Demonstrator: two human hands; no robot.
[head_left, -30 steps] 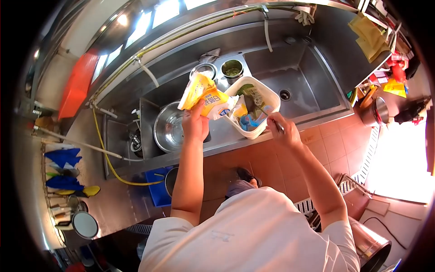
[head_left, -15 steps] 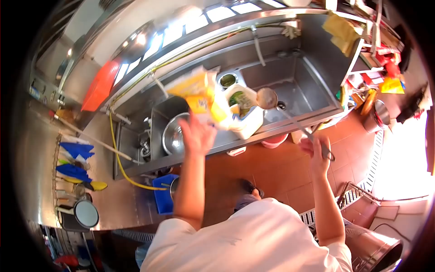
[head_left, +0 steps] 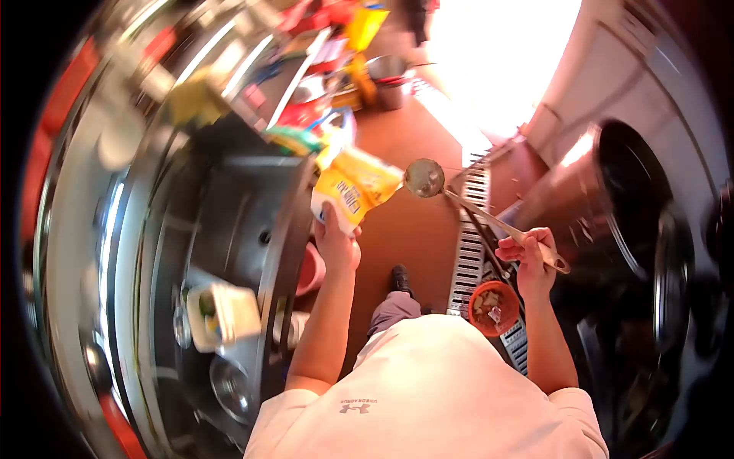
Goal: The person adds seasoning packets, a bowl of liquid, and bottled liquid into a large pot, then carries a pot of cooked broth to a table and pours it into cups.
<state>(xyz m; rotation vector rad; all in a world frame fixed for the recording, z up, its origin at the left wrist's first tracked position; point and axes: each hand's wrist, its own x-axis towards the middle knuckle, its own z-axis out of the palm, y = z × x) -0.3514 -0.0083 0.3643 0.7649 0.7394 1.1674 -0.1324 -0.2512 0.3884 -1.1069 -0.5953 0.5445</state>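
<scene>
My left hand [head_left: 337, 243] is closed around the lower end of a yellow and white plastic packet [head_left: 355, 186], held up in front of me over the floor. The print on the packet is too small to read fully. In my right hand [head_left: 529, 256] is the handle of a long metal ladle [head_left: 424, 178]. Its round bowl points away to the left, close to the packet's right edge. The fingers of this hand wrap loosely about the handle near its end.
To the left runs a steel sink [head_left: 245, 206] with a pale plastic container [head_left: 222, 315] and a metal bowl [head_left: 230, 382]. A large steel pot [head_left: 566, 191] stands at right. An orange bucket with scraps [head_left: 494, 308] sits by the floor drain grate [head_left: 468, 252].
My view has swung right from the sink toward the doorway and large pot. The packet and ladle have moved with my hands, away from the sink and over the floor.
</scene>
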